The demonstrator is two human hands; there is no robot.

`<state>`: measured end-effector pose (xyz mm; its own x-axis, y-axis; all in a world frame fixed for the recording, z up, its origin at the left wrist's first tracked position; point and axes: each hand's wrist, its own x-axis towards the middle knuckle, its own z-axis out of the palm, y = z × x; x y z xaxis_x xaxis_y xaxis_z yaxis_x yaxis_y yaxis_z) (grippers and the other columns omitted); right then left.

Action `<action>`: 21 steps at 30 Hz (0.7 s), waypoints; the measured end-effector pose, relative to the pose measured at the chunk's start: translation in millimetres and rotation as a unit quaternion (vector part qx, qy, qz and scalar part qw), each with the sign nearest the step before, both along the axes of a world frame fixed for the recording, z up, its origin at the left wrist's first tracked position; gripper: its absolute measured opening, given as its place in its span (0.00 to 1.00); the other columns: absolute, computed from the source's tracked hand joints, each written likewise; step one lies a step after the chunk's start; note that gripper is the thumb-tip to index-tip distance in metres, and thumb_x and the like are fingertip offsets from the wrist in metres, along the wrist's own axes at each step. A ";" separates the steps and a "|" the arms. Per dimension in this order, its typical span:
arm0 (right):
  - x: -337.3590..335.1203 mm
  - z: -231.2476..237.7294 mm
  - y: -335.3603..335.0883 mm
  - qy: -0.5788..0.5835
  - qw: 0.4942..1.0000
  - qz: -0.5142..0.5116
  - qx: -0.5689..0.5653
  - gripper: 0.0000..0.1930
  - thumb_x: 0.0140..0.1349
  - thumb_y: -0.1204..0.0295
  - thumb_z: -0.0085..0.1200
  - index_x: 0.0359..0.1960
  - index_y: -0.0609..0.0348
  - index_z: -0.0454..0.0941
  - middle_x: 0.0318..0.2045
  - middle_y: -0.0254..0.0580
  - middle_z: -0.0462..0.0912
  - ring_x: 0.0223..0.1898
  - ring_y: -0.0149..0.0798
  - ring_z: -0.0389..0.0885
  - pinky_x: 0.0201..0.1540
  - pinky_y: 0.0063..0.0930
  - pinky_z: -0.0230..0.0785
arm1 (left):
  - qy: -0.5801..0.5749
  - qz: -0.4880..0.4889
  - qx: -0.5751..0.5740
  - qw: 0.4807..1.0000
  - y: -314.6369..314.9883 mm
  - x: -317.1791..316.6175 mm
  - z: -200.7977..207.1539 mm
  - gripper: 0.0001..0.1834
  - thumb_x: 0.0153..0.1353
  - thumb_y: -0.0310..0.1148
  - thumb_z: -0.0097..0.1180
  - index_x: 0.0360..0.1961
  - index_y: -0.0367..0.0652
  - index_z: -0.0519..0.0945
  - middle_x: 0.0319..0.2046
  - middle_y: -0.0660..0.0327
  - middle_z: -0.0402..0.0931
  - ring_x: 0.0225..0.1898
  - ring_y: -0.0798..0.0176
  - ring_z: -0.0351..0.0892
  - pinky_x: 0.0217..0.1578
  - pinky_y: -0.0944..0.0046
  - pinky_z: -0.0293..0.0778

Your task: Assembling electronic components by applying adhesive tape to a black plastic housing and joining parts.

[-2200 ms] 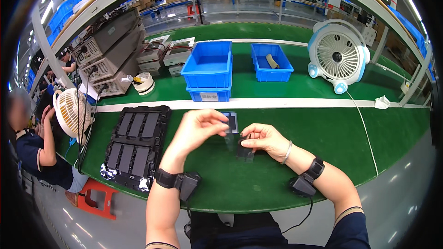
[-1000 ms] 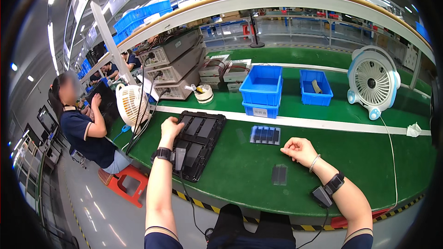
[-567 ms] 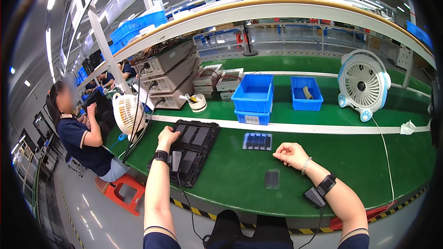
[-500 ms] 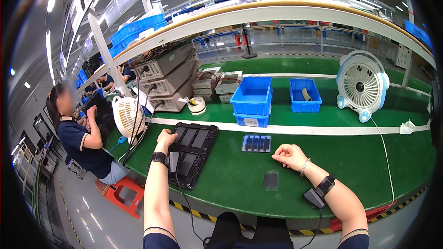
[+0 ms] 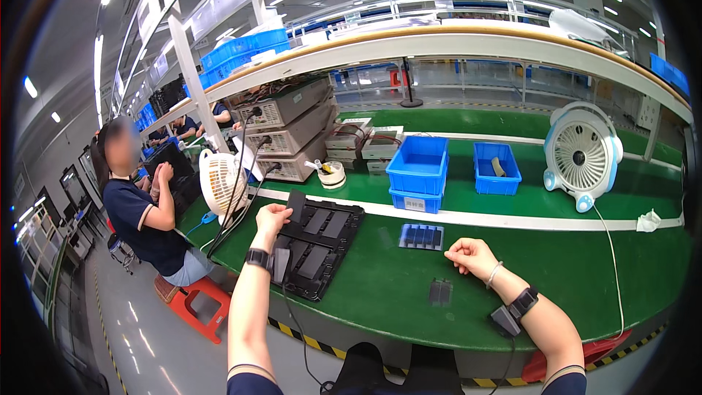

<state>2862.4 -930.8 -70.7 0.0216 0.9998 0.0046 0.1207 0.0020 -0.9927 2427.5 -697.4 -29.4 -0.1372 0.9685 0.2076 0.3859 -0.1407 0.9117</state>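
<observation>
My left hand (image 5: 272, 218) pinches a thin dark rectangular panel (image 5: 296, 207), tilted up above the far left corner of a black tray (image 5: 316, 289). More dark flat panels (image 5: 336, 224) lie in the tray's recesses. My right hand (image 5: 472, 257) hovers over the green table with thumb and fingertips together; whatever they may hold is too small to make out. Just left of it lies a blue film sheet (image 5: 421, 236) bearing several dark strips. Nearer to me, a dark square patch (image 5: 440, 292) is on the tabletop.
Blue bins (image 5: 417, 164) and a smaller blue bin (image 5: 497, 170) stand beyond the white strip. A white fan (image 5: 583, 153) is at right, another fan (image 5: 221, 181) at left with cables. Stacked metal units (image 5: 281, 135) stand behind a tape roll (image 5: 331, 175). A co-worker (image 5: 142, 212) sits at left.
My left hand has lifted a dark panel out of the tray's far left part. The whole view has shifted slightly. My right hand stays pinched over the table.
</observation>
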 end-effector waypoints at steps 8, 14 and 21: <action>-81.9 72.0 -25.6 0.106 0.984 0.099 0.100 0.15 0.58 0.70 0.57 0.45 0.62 0.76 0.42 0.42 0.79 0.43 0.29 0.76 0.47 0.25 0.70 | -0.209 -0.281 -0.115 0.930 -211.4 102.4 9.8 0.08 0.54 0.27 0.61 0.35 0.40 0.77 0.31 0.64 0.78 0.31 0.74 0.76 0.36 0.74 0.72; -103.9 32.9 -30.1 0.067 0.991 0.077 0.082 0.12 0.53 0.76 0.61 0.39 0.66 0.78 0.30 0.38 0.82 0.32 0.26 0.79 0.39 0.20 0.73 | -0.265 -0.302 -0.100 0.910 -251.8 132.3 -35.0 0.08 0.56 0.25 0.59 0.37 0.39 0.75 0.32 0.65 0.78 0.33 0.73 0.76 0.38 0.72 0.74; -108.8 36.1 -43.0 -0.072 0.988 0.069 0.121 0.10 0.52 0.74 0.61 0.36 0.65 0.80 0.29 0.39 0.82 0.32 0.28 0.80 0.36 0.22 0.74 | 0.062 -0.282 0.202 0.936 -250.4 154.1 3.7 0.10 0.51 0.21 0.60 0.36 0.39 0.83 0.34 0.59 0.77 0.25 0.73 0.75 0.22 0.78 0.70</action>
<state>2753.7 -973.8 -34.6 -0.1327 0.9625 0.2364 0.2423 0.2628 -0.9339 2581.5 -947.8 -25.6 0.4217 0.7181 0.5536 0.2458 -0.6782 0.6925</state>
